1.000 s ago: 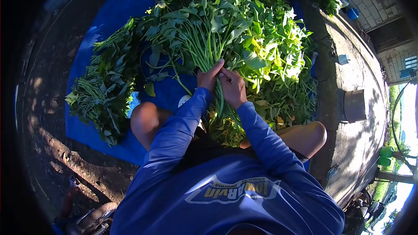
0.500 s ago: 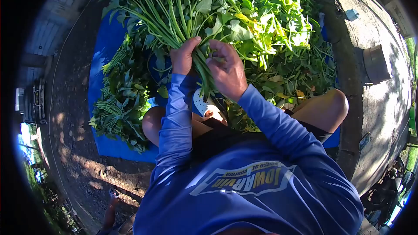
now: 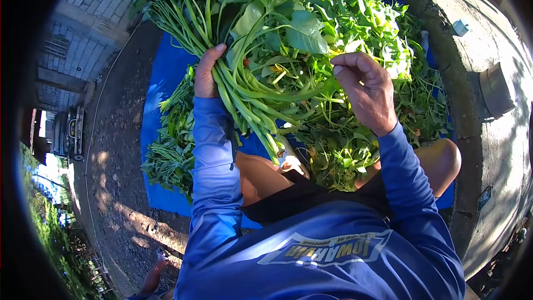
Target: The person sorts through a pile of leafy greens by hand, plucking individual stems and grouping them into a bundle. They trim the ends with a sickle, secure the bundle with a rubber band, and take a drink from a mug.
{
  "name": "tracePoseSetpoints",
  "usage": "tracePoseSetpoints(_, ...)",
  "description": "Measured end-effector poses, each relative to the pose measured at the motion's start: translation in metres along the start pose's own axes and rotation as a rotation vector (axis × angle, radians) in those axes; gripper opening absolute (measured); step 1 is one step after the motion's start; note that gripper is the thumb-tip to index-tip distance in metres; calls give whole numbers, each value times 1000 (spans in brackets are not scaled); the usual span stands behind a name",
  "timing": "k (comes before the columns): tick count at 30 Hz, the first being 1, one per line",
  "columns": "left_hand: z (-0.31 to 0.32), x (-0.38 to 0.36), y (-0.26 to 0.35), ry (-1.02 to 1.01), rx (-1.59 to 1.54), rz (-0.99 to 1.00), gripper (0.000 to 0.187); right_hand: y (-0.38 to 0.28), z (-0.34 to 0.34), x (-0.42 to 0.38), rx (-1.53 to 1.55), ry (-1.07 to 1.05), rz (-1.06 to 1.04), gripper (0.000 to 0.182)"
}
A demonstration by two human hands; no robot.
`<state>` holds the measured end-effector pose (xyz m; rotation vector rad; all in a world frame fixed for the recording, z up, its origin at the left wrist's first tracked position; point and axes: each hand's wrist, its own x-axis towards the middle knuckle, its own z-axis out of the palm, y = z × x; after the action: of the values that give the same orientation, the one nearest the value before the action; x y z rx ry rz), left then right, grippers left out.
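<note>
My left hand [image 3: 206, 73] is wrapped round a thick bunch of long green stems [image 3: 236, 91], whose broad leaves point up and away from me. The cut ends hang down toward my knees. To the right, my right hand [image 3: 367, 88] is raised with thumb and forefinger pinched together; a thin stem curves toward it, but whatever the fingertips hold is too small to make out. Beyond and below that hand spreads a large heap of leafy greens [image 3: 355, 28]. Tied-looking bunches [image 3: 172, 150] lie left of my left forearm on a blue sheet [image 3: 158, 86].
A concrete ledge [image 3: 472, 150] runs along the right, with a grey-brown round container [image 3: 497, 91] and a small light-blue object [image 3: 460, 28] on it. At the lower left, part of another person's limb [image 3: 152, 278] shows. A vehicle [image 3: 69, 132] stands far left.
My right hand has moved right, away from the bunch. My left hand has shifted slightly left with the stems, which now fan out more. The view has shifted a little.
</note>
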<state>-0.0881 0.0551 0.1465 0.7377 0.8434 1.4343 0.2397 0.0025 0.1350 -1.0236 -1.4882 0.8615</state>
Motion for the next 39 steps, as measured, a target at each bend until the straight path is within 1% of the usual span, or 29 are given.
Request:
tracePoseSetpoints(3,-3,0,-1,-32,-4,-53,39,-6,1,3,26,5,27,15)
tracePoseSetpoints(7,-9,-5,-1,-29,34,-64,45,-14,10,13,40,28,-137,14)
tracePoseSetpoints(10,-7,-9,0,21,85,-37,47,-29,24,18,47,18,-233,15)
tracePoseSetpoints(11,-8,-12,-2,14,84,-21,47,-27,31,22,3,58,-352,17)
tracePoseSetpoints(14,-2,-13,-11,7,61,32,48,-34,44,26,-198,192,-608,18)
tracePoseSetpoints(16,3,-15,-18,41,36,52,48,-30,47,23,-172,212,-575,19)
tracePoseSetpoints(19,2,-12,-22,-9,25,40,49,-19,46,21,-169,195,-509,18)
tracePoseSetpoints(22,1,1,-28,-69,10,-4,45,-17,45,25,-220,245,-543,17)
tracePoseSetpoints(24,-1,4,-29,-102,-3,-31,42,-17,45,33,-236,185,-569,19)
tracePoseSetpoints(25,4,5,-31,-82,-26,-40,40,-18,45,37,-243,156,-583,20)
tracePoseSetpoints(28,10,9,-34,-134,-33,-43,39,-7,56,42,-374,93,-574,25)
tracePoseSetpoints(29,8,12,-35,-158,-46,-60,38,-2,58,41,-440,46,-533,29)
tracePoseSetpoints(32,15,12,-37,-122,-70,-58,38,-14,53,32,-600,-21,-483,31)
tracePoseSetpoints(33,19,9,-36,-94,-87,-63,39,-18,52,30,-590,-57,-460,32)
tracePoseSetpoints(36,0,16,-33,-143,-72,-124,39,-24,53,9,-220,-170,-183,32)
tracePoseSetpoints(37,-1,14,-30,-148,-20,-124,42,-23,52,2,-246,-188,-296,31)
tracePoseSetpoints(39,5,16,-29,-96,-36,-76,40,-28,50,-18,-277,-231,-223,31)
